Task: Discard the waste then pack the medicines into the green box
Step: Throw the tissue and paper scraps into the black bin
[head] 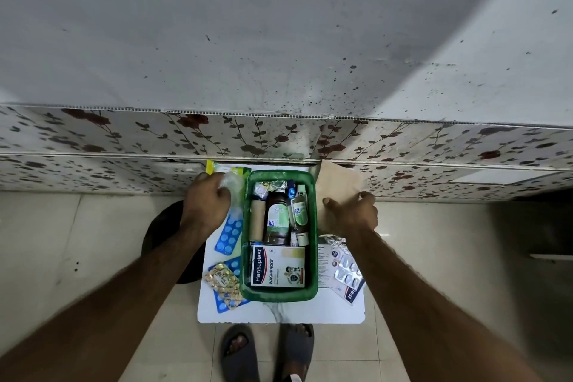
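Note:
The green box (313,226) stands on a small white table (279,312). It holds a Hansaplast carton (277,267), a brown syrup bottle (277,217) and smaller bottles. My left hand (208,198) is closed on a clear crumpled plastic wrapper (233,186) left of the box, over a yellow-green packet (228,168). My right hand (353,211) grips a brown paper bag (336,186) right of the box. Blue blister strips (228,237) and a gold strip (221,281) lie left of the box. A silver blister strip (347,271) lies on its right.
A dark round bin (161,226) sits on the floor left of the table, partly hidden by my left arm. A floral-tiled wall base (124,139) runs behind the table. My sandalled feet (266,350) stand at the table's near edge.

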